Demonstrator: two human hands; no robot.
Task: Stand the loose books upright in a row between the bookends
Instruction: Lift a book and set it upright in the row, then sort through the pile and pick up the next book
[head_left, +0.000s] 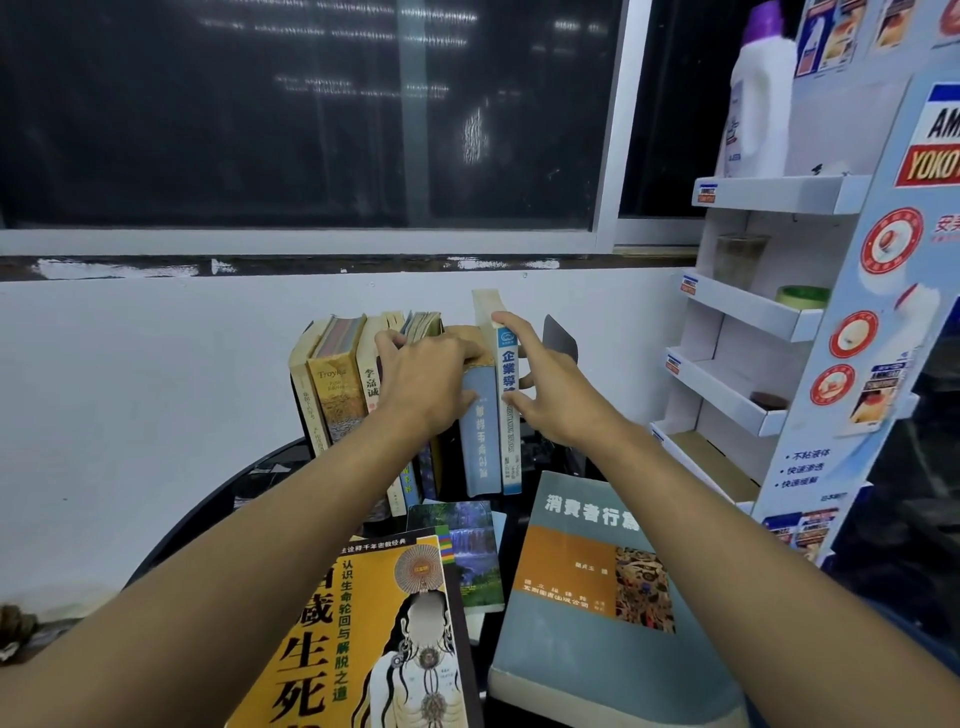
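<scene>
L hand (421, 379) hooks curled fingers over the tops of the upright row (363, 395), at 12 o'clock on the dark table (218, 504), bracing it. R hand (545, 389) is mostly spread: index tip on the top corner of the tall white-blue book (508, 415), thumb on its spine, nothing wrapped round it. That book stands at the row's 3 o'clock end. The R bookend (560, 338) is just beyond, apart from it as far as I can tell.

Risks, my read:
- If R hand lets go before that gap closes, the tall book prob. tips toward 3 o'clock & drags its grey-blue neighbour (480, 436) along.
- Row's 9 o'clock end leans; a slack L hand could let it fan out.
- A hard shove may slide the lot on the glossy top.
- Three bks lie flat at 6 o'clock: yellow book (363, 639), waterfall book (475, 551), grey hardback (587, 587). Room for them looks tight.

Writing:
- Gold spine (335, 395): "Troyka".
- Tall book: "企業".
- Grey hardback: "消費者行為".
- Yellow book: "认识生命轮回与解脱之道", big "生死".
- Display rack (769, 195) at 3 o'clock: "YOKO", cut off at the edge.
- White bottle (761, 93): label unreadable.
</scene>
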